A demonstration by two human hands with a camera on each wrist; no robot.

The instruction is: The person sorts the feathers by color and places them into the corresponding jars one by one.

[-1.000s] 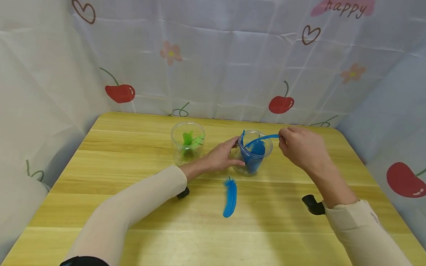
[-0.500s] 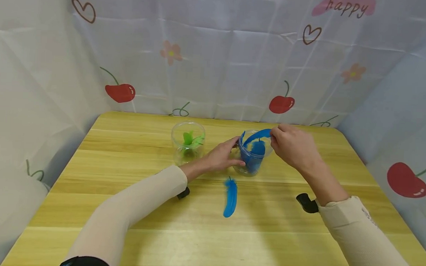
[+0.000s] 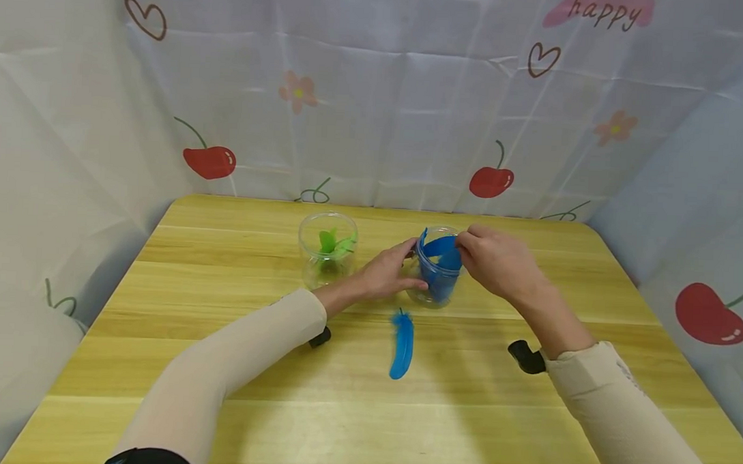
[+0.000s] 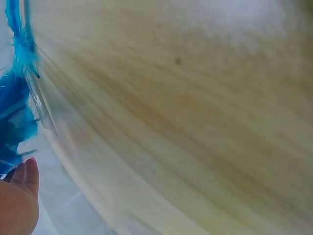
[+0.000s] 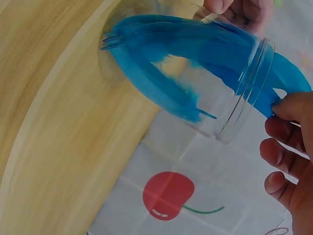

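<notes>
Green-feather jar [image 3: 327,247] stands on wooden table [image 3: 219,363].

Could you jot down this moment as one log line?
left hand: holds blue jar | right hand: pinches blue feather at jar mouth | loose feather: on table | green jar: apart

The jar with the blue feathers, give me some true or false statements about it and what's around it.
1. The left hand holds the side of the clear jar of blue feathers. True.
2. The right hand pinches a blue feather at the jar's mouth. True.
3. The jar lies tipped over on the wooden table. False: it stands upright.
4. A loose blue feather lies on the table, nearer the person than the jar. True.
5. The other clear jar holds red feathers. False: its feathers are green.
</notes>
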